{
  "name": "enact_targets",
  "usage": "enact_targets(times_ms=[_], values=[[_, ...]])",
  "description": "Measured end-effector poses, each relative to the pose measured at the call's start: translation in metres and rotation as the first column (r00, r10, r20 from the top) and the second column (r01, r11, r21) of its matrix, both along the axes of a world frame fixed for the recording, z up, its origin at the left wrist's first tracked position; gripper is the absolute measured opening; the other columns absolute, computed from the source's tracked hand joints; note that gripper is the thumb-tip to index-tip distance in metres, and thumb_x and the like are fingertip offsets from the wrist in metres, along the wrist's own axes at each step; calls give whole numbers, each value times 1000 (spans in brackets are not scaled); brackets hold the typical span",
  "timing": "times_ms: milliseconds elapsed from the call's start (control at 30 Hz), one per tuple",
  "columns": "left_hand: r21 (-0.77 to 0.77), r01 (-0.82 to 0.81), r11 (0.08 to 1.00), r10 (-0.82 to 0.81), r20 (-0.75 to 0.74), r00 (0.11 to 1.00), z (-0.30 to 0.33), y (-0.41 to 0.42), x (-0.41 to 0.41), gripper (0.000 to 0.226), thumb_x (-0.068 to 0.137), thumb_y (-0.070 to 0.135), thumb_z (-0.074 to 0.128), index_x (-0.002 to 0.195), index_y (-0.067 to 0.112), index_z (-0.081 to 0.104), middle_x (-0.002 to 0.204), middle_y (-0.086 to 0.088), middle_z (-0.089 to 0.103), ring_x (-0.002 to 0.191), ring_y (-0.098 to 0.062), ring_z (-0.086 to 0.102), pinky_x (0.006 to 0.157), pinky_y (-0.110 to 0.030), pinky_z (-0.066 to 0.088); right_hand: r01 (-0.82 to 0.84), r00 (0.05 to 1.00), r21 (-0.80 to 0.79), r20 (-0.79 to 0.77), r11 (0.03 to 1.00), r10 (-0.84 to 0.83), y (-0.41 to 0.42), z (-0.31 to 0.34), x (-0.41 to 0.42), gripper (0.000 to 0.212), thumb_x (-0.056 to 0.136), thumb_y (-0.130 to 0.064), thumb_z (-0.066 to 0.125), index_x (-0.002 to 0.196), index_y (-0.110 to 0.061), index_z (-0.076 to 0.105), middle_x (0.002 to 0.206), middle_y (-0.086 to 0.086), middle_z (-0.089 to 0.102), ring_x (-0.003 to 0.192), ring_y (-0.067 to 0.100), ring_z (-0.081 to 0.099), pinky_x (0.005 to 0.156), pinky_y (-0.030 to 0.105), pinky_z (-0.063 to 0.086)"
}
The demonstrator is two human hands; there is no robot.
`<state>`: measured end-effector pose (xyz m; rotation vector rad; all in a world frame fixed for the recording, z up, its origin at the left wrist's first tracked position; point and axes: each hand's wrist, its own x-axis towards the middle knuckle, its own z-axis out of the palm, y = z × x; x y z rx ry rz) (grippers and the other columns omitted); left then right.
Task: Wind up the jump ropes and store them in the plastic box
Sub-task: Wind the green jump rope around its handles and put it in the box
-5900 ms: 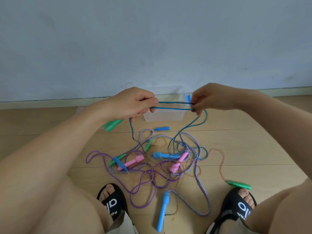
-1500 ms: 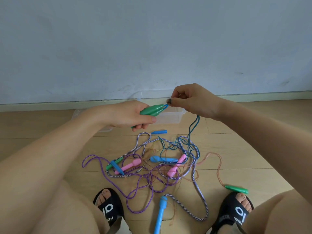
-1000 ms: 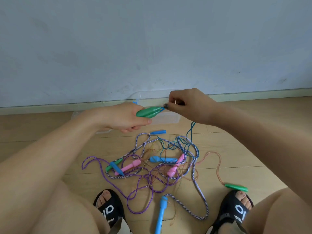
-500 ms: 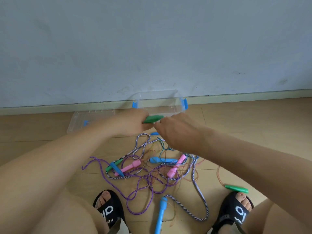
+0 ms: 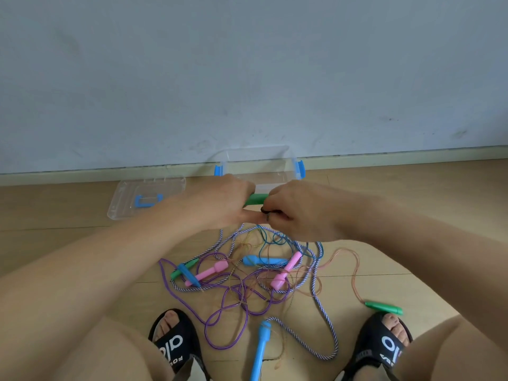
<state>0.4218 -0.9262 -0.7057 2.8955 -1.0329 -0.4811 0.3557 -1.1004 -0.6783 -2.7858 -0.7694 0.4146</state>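
My left hand (image 5: 222,204) curls around a green handle (image 5: 257,199), whose end pokes out toward my right hand (image 5: 299,213). My right hand is closed up against it, fingertips pinching something at the handle's underside; I think it is the teal cord (image 5: 275,239) that drops from there, though my knuckles hide the contact. The clear plastic box (image 5: 261,167) with blue latches stands open on the floor by the wall, just beyond my hands, and its lid (image 5: 145,199) lies flat to the left of it. Below my hands the other jump ropes (image 5: 247,281) sprawl in a tangle between my sandals (image 5: 176,345), pink, blue and green handles mixed with purple, striped and orange cords.
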Motion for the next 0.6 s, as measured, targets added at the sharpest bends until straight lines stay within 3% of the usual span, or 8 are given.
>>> enact_targets(times_ms=[100, 200, 333, 433, 500, 600], values=[[45, 23, 999, -26, 84, 996, -4, 1, 1, 52, 83, 69, 54, 81, 18, 43, 68, 0, 44, 66, -25, 53, 54, -34, 40, -59, 968, -206, 229, 977, 107, 9, -1, -8, 34, 98, -31, 34, 82, -12, 56, 83, 2, 52, 69, 26, 52, 50, 34, 26], [36, 77, 996, -82, 147, 986, -7, 2, 1, 38, 90, 59, 54, 91, 21, 49, 67, 2, 44, 71, -28, 58, 58, -37, 47, -59, 941, -231, 311, 971, 132, 12, 2, -9, 29, 100, -32, 32, 83, -15, 49, 85, 1, 52, 70, 27, 51, 47, 34, 18], [-22, 100, 995, -99, 70, 993, -1, -2, -2, 38, 87, 67, 42, 86, 30, 50, 63, 6, 41, 69, -25, 52, 62, -36, 47, -49, 962, -142, 258, 989, 85, 3, 11, -5, 17, 100, -25, 34, 87, -18, 41, 85, -3, 43, 71, 21, 39, 58, 34, 28], [-1, 130, 991, -130, 79, 988, 2, -1, -2, 49, 85, 68, 32, 93, 27, 56, 64, 6, 42, 70, -25, 52, 63, -36, 46, -92, 962, -55, 252, 994, 103, -2, 11, -5, 16, 100, -21, 38, 85, -18, 42, 83, -2, 45, 71, 19, 41, 62, 36, 34], [-5, 165, 986, -164, 105, 981, 2, 1, 0, 61, 83, 70, 21, 99, 25, 58, 67, 4, 47, 72, -26, 57, 68, -39, 51, -83, 972, 44, 225, 996, 72, -6, 12, -2, 20, 99, -19, 43, 79, -16, 46, 76, -2, 48, 68, 17, 42, 61, 32, 32], [-40, 215, 976, -210, 104, 972, 6, 2, 0, 54, 87, 67, 19, 92, 26, 54, 67, 5, 48, 72, -27, 59, 70, -43, 53, 24, 997, 222, 73, 975, -41, -13, 16, 3, 23, 95, -20, 52, 75, -12, 60, 65, 0, 57, 60, 14, 50, 57, 29, 36]])
